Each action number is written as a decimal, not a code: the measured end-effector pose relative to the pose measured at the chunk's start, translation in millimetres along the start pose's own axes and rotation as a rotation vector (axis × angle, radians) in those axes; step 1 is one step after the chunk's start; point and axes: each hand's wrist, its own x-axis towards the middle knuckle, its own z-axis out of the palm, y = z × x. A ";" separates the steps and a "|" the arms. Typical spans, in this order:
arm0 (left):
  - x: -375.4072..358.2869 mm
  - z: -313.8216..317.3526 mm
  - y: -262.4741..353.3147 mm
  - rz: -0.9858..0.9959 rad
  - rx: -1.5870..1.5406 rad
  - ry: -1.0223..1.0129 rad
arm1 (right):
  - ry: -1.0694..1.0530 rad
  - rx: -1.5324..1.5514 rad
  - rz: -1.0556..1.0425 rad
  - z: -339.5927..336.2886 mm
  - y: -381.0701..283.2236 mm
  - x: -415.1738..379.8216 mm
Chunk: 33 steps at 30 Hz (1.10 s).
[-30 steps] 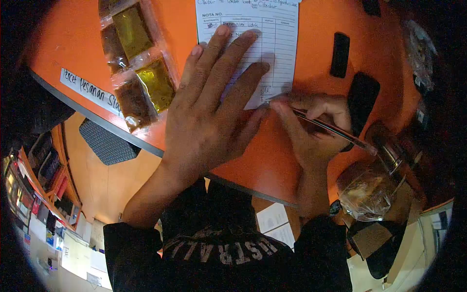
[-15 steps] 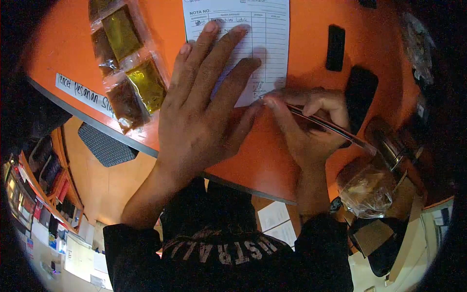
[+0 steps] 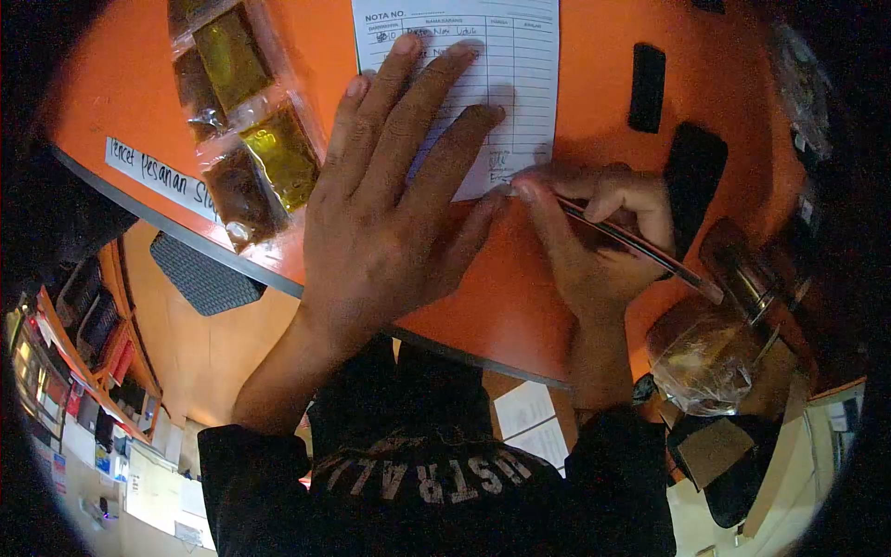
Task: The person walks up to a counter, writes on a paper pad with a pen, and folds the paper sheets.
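Observation:
A white ruled note pad (image 3: 524, 88) with handwriting lies on the orange table (image 3: 492, 320). My left hand (image 3: 380, 204) rests flat across its left part, fingers spread, holding nothing. At the pad's lower right corner, my right hand (image 3: 603, 237) grips a dark, slim pen (image 3: 640, 245) between thumb and fingers. The pen's tip is hidden by the fingers near some small handwriting at the bottom of the page. My left thumb comes close to the right fingertips.
Sachets of yellow and brown liquid (image 3: 283, 158) lie at the left, by a handwritten paper strip (image 3: 158, 176). To the right are black flat objects (image 3: 647, 88) and a clear plastic-wrapped item (image 3: 705, 367). The table's dark edge (image 3: 445, 348) runs below my hands.
The pad has shifted slightly up and right in view. My right hand and the pen have moved a little to the right, and more small writing shows at the page's bottom.

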 end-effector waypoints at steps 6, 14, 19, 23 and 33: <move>-1.5 3.8 -1.9 0.008 0.003 0.022 | -0.098 -0.158 -0.064 -8.2 -0.2 -0.7; -0.4 1.1 0.2 -0.002 -0.011 0.005 | -0.026 -0.090 -0.078 -1.6 -0.6 0.7; -0.8 0.8 -1.4 0.000 -0.010 -0.001 | -0.023 -0.085 -0.012 -0.3 -1.5 0.6; -1.9 3.5 -2.7 0.012 0.019 0.016 | -0.031 -0.132 -0.072 -4.2 -5.1 2.2; -2.0 3.3 -4.6 0.016 0.016 0.021 | 0.009 -0.081 -0.052 -1.0 -1.4 -2.8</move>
